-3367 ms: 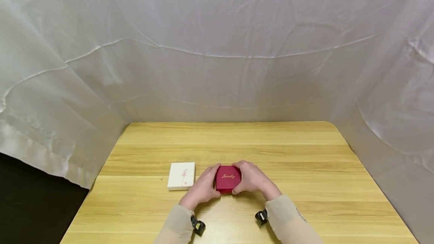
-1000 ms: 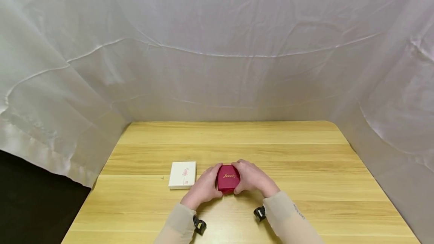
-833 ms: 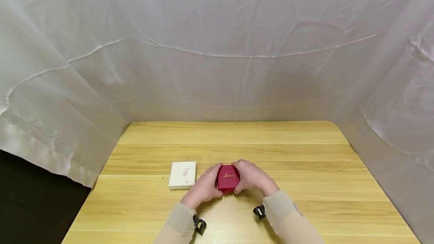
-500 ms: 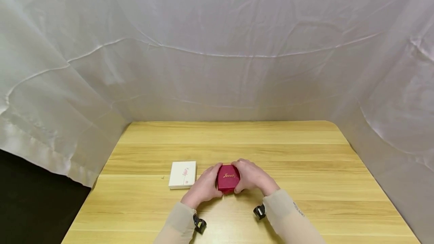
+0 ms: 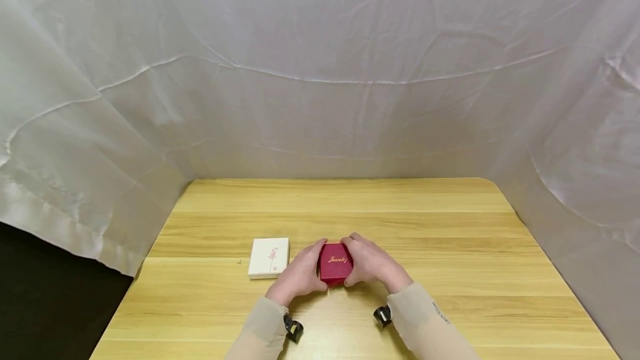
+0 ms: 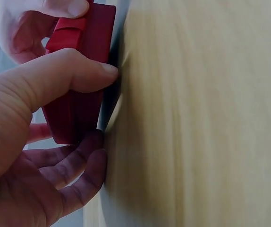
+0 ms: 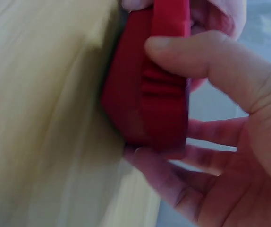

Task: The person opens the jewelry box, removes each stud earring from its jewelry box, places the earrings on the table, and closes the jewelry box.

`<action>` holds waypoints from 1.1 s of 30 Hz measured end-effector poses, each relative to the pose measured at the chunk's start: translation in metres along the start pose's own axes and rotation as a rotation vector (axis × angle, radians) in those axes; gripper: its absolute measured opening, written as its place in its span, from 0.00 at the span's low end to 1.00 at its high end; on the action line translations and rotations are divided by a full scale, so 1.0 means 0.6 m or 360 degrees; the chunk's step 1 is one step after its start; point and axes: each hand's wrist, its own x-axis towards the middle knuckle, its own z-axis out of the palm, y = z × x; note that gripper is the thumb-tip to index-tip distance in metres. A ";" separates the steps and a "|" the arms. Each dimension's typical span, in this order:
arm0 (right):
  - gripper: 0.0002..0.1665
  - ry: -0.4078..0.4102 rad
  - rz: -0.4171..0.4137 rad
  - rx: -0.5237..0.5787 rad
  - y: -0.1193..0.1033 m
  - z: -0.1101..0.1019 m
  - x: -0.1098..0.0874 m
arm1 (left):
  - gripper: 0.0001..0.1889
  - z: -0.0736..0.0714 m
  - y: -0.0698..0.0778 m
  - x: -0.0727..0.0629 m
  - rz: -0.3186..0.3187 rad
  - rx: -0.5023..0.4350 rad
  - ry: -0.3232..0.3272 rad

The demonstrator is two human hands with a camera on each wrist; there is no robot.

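A dark red jewelry box [image 5: 336, 266] with gold "Jewelry" lettering on its lid sits between both hands near the middle of the table. My left hand [image 5: 301, 272] grips its left side, the thumb lying across the front face in the left wrist view and the fingers curled around the back. From the right, my right hand [image 5: 371, 263] grips the other side and covers the end of the lettering. In the right wrist view, its thumb presses a red ribbon band [image 7: 168, 82] that runs along the box [image 7: 131, 90]. The box's back is hidden by fingers.
Left of the hands, a flat white box [image 5: 269, 258] with a pink flower print lies on the wooden table [image 5: 425, 210]. Pale cloth [image 5: 330, 121] hangs behind the table and along both sides. Each sleeve cuff carries a small black wrist camera [image 5: 293, 328].
Since the earliest frame, the right fingers have crept slightly left over the lid, covering more of the lettering. Both hands keep hold of the jewelry box, and the white box stays put.
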 end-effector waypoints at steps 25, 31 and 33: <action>0.46 0.0024 -0.0092 -0.0089 -0.010 -0.001 0.009 | 0.56 0.005 0.005 -0.002 -0.0056 0.0050 -0.0029; 0.41 -0.0025 -0.0084 -0.0088 -0.009 -0.005 0.015 | 0.55 0.004 0.006 -0.003 -0.0044 0.0048 -0.0014; 0.41 -0.0034 -0.0076 -0.0085 -0.008 -0.005 0.016 | 0.55 0.004 0.005 -0.003 -0.0037 0.0042 -0.0006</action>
